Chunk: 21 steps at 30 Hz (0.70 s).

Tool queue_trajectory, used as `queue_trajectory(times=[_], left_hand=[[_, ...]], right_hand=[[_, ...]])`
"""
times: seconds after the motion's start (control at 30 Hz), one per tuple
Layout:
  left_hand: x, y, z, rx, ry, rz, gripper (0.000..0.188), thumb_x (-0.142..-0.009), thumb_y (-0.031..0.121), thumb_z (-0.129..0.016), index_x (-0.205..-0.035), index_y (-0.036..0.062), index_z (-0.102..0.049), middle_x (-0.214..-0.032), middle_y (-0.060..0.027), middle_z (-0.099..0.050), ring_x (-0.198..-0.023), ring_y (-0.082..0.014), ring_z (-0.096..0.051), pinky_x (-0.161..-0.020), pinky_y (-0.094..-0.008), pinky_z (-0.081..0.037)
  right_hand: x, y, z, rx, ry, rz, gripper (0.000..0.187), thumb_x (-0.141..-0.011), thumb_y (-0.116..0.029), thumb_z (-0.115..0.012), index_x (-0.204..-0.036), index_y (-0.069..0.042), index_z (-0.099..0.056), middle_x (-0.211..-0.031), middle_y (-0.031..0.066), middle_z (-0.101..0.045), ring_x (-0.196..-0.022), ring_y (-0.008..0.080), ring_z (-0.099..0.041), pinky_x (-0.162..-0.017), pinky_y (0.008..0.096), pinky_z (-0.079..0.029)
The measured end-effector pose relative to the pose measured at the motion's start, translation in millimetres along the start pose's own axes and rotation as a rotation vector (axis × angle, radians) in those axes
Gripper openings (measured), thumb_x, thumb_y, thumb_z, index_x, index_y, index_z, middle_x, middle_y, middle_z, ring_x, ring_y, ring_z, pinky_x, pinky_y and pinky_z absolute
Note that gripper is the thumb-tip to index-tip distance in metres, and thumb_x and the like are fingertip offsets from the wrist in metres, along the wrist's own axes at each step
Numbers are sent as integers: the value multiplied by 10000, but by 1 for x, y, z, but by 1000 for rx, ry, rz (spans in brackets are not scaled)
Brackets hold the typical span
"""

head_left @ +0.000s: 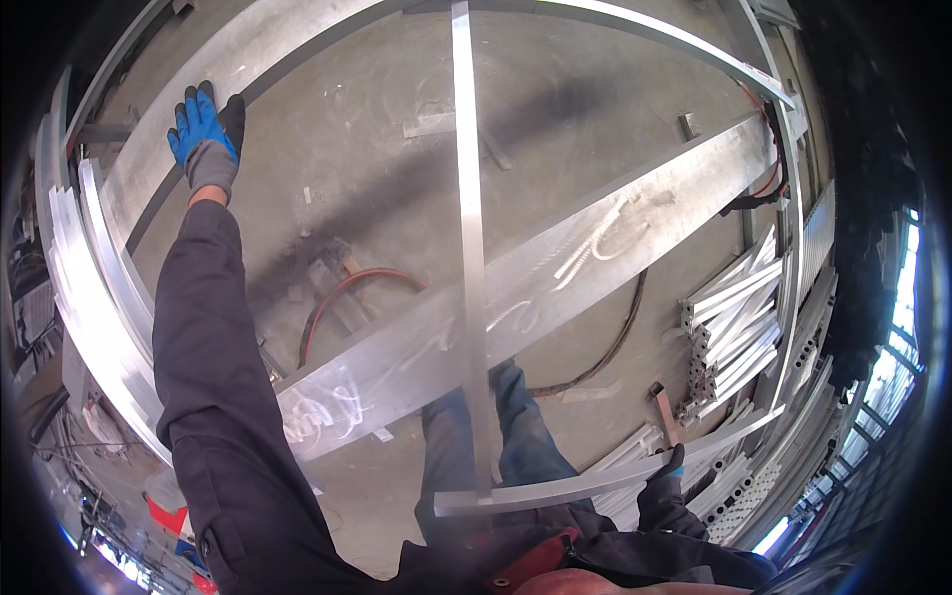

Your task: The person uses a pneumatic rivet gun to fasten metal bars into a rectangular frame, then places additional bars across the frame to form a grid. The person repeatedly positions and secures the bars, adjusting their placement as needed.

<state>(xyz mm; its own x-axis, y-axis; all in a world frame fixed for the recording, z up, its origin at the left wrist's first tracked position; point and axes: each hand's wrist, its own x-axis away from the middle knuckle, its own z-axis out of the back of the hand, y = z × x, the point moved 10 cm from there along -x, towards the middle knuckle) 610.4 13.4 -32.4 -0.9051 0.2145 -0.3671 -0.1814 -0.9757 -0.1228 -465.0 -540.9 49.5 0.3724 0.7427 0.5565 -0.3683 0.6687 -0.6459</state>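
Head view: left hand (205, 134) lay fingers apart on the far-left beam (248, 55), right hand (671, 470) touched the near-right bar (575, 488), grip impossible to tell!

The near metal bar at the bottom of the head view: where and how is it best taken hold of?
Probably by the right half of the near metal bar, from its near side. It looks slim and runs crosswise; its left part is where the long central bar comes in, while the right grip shows at the right half.

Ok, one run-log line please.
left hand: open, on wide beam | right hand: at near bar, fingers hidden | tube stack: right
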Motion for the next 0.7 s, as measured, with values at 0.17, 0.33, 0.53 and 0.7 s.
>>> queue_trajectory(times=[0.17, 0.33, 0.53, 0.7], left_hand=[[4, -1, -1, -4, 31, -11, 758, -1001, 649, -455, -1582, 165, -406, -1660, -105, -370, -1519, -355, -349, -1214, -566, -253], [3, 5, 8, -13, 72, -5, 724, -1005, 615, -479, -1570, 166, -421, -1645, -100, -396, -1502, -362, -374, -1201, -572, -274], [6, 4, 2, -17, 103, -61, 716, -1014, 586, -480, -1574, 144, -424, -1640, -110, -404, -1496, -355, -388, -1191, -574, -284], [-1, -10, -22, 131, 130, -146, 619, -1008, 411, -583, -1533, 102, -474, -1525, -176, -526, -1377, -368, -516, -1074, -531, -425]], right_hand=[[7, -1, 2, 11, 124, -30, 552, -838, -614, -737, -1110, -165, -568, -882, 79, -602, -731, 287, -596, -660, 469, -514], [9, -1, -2, 43, 85, 34, 549, -856, -626, -714, -1119, -165, -575, -869, 70, -604, -736, 276, -599, -671, 453, -513], [-62, 10, 31, 69, 43, 115, 488, -913, -613, -660, -1080, -158, -609, -854, 55, -628, -744, 258, -609, -714, 438, -515], [-35, 11, 21, 156, -38, 193, 404, -985, -543, -581, -1037, -151, -661, -938, 32, -635, -849, 214, -626, -757, 393, -517]])
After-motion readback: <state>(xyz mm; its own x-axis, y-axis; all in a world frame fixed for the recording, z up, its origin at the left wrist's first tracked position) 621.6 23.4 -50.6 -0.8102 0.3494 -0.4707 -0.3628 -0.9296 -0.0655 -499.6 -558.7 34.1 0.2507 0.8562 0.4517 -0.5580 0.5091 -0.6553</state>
